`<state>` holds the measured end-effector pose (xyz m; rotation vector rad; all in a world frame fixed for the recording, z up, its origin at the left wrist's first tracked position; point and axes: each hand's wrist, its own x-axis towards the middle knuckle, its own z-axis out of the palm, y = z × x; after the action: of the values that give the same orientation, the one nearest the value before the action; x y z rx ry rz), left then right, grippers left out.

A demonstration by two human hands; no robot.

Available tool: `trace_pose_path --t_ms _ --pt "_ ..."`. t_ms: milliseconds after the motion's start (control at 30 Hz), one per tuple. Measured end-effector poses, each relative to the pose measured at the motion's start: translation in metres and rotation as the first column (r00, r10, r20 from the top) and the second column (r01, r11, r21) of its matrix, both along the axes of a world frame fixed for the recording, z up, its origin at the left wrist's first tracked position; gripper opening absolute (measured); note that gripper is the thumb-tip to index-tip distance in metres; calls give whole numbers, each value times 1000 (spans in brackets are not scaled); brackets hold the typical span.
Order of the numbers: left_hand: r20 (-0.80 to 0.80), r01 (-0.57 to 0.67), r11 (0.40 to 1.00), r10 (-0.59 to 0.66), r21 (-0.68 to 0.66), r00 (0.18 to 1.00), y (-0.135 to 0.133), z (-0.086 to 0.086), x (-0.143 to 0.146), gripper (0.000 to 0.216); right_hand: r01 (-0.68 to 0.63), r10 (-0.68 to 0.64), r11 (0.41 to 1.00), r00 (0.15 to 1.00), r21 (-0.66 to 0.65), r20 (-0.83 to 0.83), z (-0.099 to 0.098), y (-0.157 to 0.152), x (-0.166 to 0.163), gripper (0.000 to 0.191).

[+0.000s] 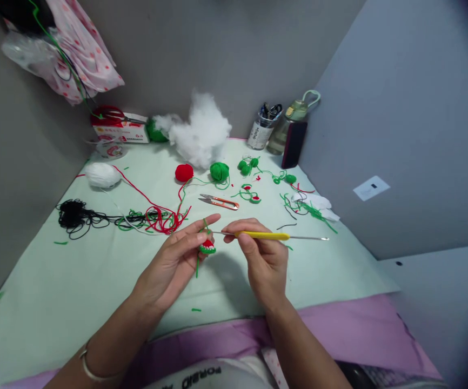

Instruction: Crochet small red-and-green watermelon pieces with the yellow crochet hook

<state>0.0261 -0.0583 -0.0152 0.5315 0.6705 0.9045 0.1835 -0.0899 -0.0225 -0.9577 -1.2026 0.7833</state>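
Red crochet piece has white-and-green edging; green yarn tail dangles

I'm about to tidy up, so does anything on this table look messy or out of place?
Yes. The black yarn on the left is sprawled loose, running into a tangle of red yarn, unlike the neatly wound red ball nearby. A stray green snippet also lies alone near the front of the table.
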Motion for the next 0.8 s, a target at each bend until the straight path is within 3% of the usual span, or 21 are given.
trace_pose_path --t_ms 167,267,433,567,667,800 --pt "-1 40 999 -40 32 999 -1 0 -1 34 -119 78 986 947 -115 -311 -4 2 2 14" --pt "-17 53 997 -53 50 998 -2 -1 -1 35 -140 74 980 913 -139 -401 -3 3 0 13" --pt "-64 39 998 -36 58 997 0 0 -3 37 -130 62 982 908 -137 -414 0 2 -2 11" --pt "-177 -7 985 38 172 983 0 1 -4 37 -122 63 985 911 -121 -409 -2 0 -1 11" --pt "-230 -16 970 74 243 970 -3 0 -2 39 -137 100 987 932 -80 -350 -4 -2 0 13" --pt "-210 7 974 42 226 977 -8 -1 2 48 -156 145 987 960 -27 -241 -6 -2 -2 14"
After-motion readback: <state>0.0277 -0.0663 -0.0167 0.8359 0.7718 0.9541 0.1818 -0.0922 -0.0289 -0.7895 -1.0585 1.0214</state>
